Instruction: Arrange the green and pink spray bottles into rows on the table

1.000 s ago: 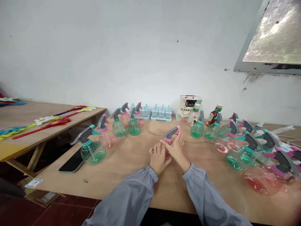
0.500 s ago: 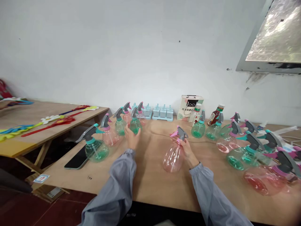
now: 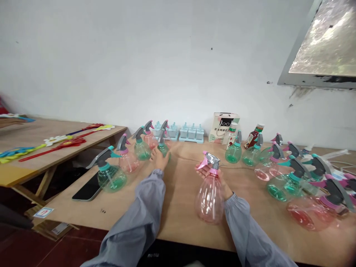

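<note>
A clear pink spray bottle (image 3: 210, 202) with a grey and pink trigger head stands upright, close to me. My right hand (image 3: 224, 185) holds it from behind around the neck; the fingertips show on the left under the trigger, and the rest are hidden. Farther back on the left, my left hand (image 3: 160, 158) is closed around the side of a green spray bottle (image 3: 163, 148), covering most of its body. Beside that hand stand another green spray bottle (image 3: 142, 150) and a pink spray bottle (image 3: 128, 162).
Several spray bottles (image 3: 311, 213) crowd the table's right side. A phone (image 3: 87, 188) lies by a green bottle (image 3: 112, 178) at left. Light-blue popsicle moulds (image 3: 191, 134), a printed carton (image 3: 219, 128) and a red-brown sauce bottle (image 3: 254, 136) stand along the wall. A second table (image 3: 94, 148) holds colourful flower-shaped pieces.
The pink bottle in my right hand has come nearer to me and its trigger head has turned. My left hand has shifted slightly right, and the green bottle has moved with it.
</note>
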